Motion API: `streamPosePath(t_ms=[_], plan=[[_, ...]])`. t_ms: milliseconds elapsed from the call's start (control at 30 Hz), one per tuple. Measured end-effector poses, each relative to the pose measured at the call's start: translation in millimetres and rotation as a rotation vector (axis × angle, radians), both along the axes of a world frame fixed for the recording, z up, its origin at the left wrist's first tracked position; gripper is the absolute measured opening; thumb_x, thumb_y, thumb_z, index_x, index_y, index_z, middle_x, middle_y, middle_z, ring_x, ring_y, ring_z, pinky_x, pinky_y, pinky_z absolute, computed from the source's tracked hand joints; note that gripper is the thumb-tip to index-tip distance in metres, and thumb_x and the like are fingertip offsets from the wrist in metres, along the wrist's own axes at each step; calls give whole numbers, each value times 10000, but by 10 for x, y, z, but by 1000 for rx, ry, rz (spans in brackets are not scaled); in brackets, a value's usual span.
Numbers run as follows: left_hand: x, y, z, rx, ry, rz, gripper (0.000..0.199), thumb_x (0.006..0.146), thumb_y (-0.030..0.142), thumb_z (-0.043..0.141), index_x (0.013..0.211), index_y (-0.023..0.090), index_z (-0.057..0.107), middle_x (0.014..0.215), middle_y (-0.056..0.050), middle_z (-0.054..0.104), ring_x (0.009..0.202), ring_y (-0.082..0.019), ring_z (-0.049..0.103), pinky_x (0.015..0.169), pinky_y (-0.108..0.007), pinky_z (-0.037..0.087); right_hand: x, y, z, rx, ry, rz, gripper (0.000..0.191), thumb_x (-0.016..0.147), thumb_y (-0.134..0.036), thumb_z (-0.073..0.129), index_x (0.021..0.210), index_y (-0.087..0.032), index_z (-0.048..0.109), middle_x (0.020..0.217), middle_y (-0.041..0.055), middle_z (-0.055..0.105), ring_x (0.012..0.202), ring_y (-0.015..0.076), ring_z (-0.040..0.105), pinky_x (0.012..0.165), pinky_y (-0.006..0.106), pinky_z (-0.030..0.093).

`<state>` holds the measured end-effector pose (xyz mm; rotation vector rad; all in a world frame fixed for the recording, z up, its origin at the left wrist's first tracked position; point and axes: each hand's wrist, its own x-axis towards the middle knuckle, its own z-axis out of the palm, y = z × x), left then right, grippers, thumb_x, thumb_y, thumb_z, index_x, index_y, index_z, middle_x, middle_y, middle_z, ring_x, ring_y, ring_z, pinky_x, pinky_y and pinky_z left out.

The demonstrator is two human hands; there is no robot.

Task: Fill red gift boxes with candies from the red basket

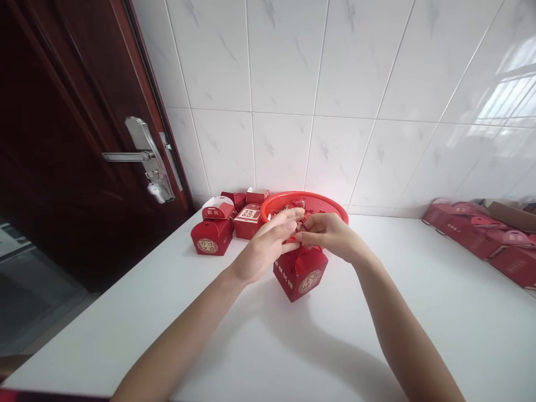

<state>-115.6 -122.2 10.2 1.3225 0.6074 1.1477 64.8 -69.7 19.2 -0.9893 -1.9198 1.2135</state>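
Note:
A red box [298, 273] with gold characters and a round gold emblem stands on the white table, one corner toward me. My left hand [264, 245] is over its upper left side, fingers stretched out toward the right. At the box's top right, my right hand [329, 234] has its thumb and fingertips pinched together; what lies between them is too small to name. Both hands partly hide the top of the box. Directly behind them is a red mesh basket [307, 196] holding red wrapped pieces.
Several red boxes [211, 237] stand at the back left of the table [234, 346]. More red boxes [477, 234] line the right side by the tiled wall [355, 156]. A dark wooden door [84, 100] with a metal handle is at the left.

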Motion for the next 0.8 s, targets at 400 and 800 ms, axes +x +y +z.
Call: streamPosePath(t_ms=[400,800], plan=[[-73,53,-40,70,216,210,560,833,388,713,1360,295,548,1560,-83,418,1323,-310,526,1078,-493,459,-140,58,-50,84,4,-98,246,754,-336,694,617,-191,550,593,-28,551,589,130,515,548,278,341],[45,165,-262,327,846,505,443,761,523,760,1098,247,683,1288,-81,590,1197,-312,577,999,-463,507,29,117,14,-19,285,-38,228,762,-334,764,679,-179,618,666,12,696,643,144,646,647,274,496]])
